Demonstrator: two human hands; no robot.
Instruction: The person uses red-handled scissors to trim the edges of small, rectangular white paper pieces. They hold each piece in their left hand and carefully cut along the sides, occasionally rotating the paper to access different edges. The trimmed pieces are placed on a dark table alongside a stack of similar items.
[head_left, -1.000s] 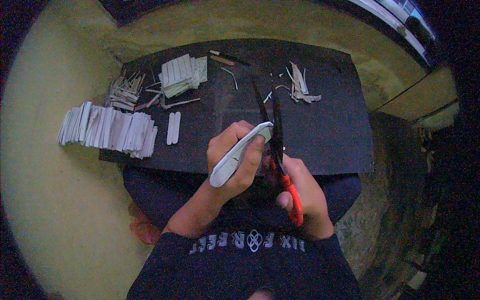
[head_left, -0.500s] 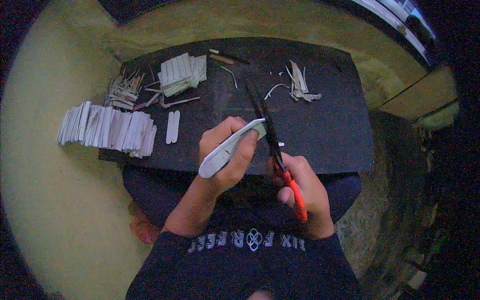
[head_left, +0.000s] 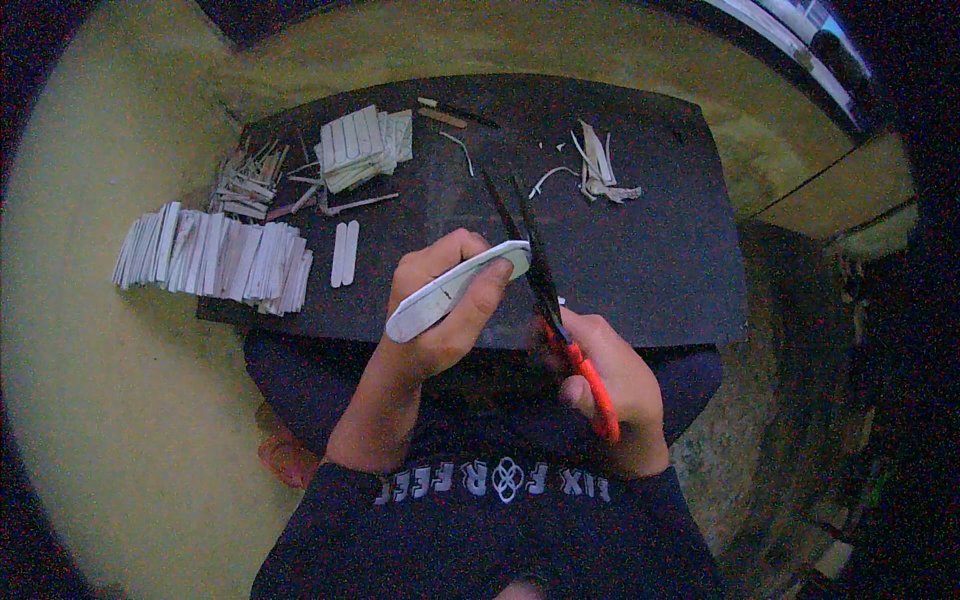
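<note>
My left hand (head_left: 445, 300) is closed around a flat, pale strip (head_left: 430, 308) with a rounded near end, thumb pressed on its face. The strip slants up to the right, and a small dark mark shows on it. My right hand (head_left: 610, 375) grips scissors (head_left: 580, 375) by their red-orange handles. Their long dark blades stand a little apart and point away from me. The strip's far end lies right against the blades; whether it sits between them I cannot tell.
On the dark table (head_left: 660, 270) stands a long row of thin pale strips (head_left: 215, 255) at the left. Two rounded sticks (head_left: 344, 253) lie beside it. Behind are a stack of stick panels (head_left: 360, 145), a pile of thin offcuts (head_left: 250, 178) and curled scraps (head_left: 598, 165).
My left hand and the pale strip have shifted slightly left and up. The scissor tips have swung a little left, while the handles have moved slightly right.
</note>
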